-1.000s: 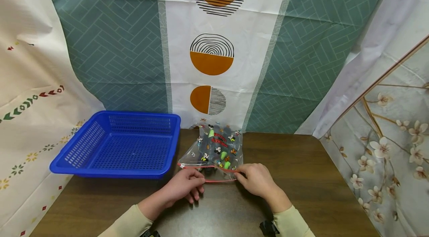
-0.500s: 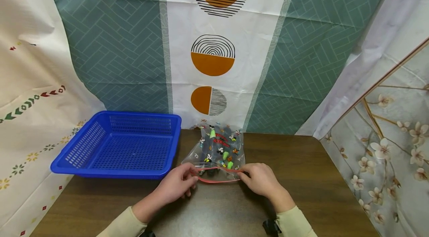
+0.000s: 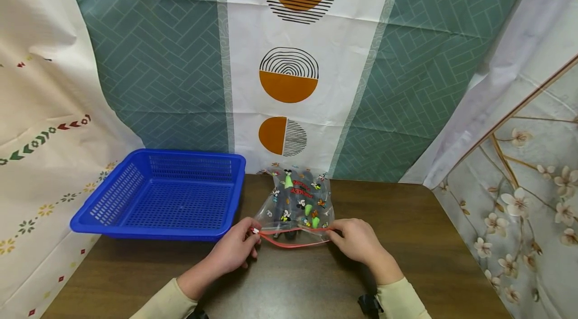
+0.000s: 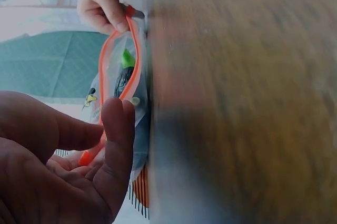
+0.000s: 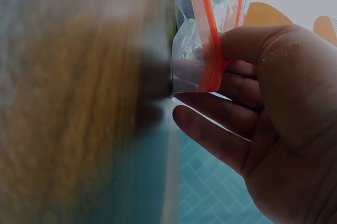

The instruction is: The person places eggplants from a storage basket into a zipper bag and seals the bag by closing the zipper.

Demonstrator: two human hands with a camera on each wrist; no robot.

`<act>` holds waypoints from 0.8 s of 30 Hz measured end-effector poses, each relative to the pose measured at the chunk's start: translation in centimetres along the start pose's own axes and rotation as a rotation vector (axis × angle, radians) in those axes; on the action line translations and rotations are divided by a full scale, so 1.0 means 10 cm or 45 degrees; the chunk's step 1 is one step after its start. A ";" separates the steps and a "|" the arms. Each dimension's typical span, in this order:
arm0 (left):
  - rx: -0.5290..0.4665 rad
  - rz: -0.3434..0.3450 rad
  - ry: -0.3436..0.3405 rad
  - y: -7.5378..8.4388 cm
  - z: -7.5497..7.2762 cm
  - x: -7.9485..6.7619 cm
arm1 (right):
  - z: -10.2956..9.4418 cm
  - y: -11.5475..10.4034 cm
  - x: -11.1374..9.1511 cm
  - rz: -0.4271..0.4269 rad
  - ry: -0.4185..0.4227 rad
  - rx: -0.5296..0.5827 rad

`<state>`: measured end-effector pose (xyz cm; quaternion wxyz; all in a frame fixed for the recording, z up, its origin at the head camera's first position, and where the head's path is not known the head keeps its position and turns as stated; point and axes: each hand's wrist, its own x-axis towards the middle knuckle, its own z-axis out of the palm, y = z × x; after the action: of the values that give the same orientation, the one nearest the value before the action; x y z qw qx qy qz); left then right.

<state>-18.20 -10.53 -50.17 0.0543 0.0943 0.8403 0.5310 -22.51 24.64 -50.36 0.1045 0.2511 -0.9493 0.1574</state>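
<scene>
A clear zip bag [image 3: 295,203] with cartoon prints and a red zip edge lies on the table, its mouth towards me and parted. My left hand [image 3: 232,248] pinches the left end of the zip edge, beside a small white slider [image 3: 255,230]. At the opposite corner, my right hand [image 3: 356,244] grips the red edge between thumb and fingers; the right wrist view shows that bag corner [image 5: 205,61] up close. Inside are dark things with green ends; one dark piece [image 4: 124,77] with a green tip [image 4: 128,58] shows through the mouth, perhaps an eggplant.
A blue plastic basket [image 3: 180,232] with slotted walls stands left of the bag, close to my left hand. The brown wooden table [image 3: 397,218] ends at the patterned cloth [image 3: 289,28] behind; more cloth hangs at both sides.
My left hand has shifted left along the red edge to its end, and the bag's mouth has spread wider. The right hand keeps its grip, moving only slightly right.
</scene>
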 end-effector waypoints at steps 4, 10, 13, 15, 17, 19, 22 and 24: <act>0.001 -0.002 0.008 -0.01 -0.01 -0.02 | 0.00 0.00 0.00 0.010 -0.001 0.008; 0.004 -0.012 0.020 -0.01 -0.02 -0.02 | 0.00 0.01 -0.01 0.015 0.000 0.011; 0.010 -0.024 0.024 -0.02 -0.02 -0.01 | 0.00 0.01 -0.01 0.023 0.000 0.014; 0.006 -0.033 0.032 -0.01 -0.02 -0.01 | 0.00 0.02 -0.01 0.031 0.001 0.015; 0.002 -0.042 0.043 -0.01 -0.01 0.00 | 0.00 0.02 -0.01 0.036 0.001 0.014; 0.000 -0.046 0.055 -0.01 -0.01 0.00 | -0.01 0.02 -0.01 0.035 0.000 0.020; 0.001 -0.047 0.070 0.00 -0.01 0.00 | -0.02 0.02 -0.01 0.038 -0.007 0.036; 0.005 -0.045 0.081 0.00 0.00 0.01 | -0.02 0.02 -0.01 0.038 -0.010 0.040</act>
<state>-18.27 -10.56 -50.17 0.0367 0.0626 0.8443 0.5310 -22.52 24.91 -50.24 0.0947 0.2391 -0.9508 0.1729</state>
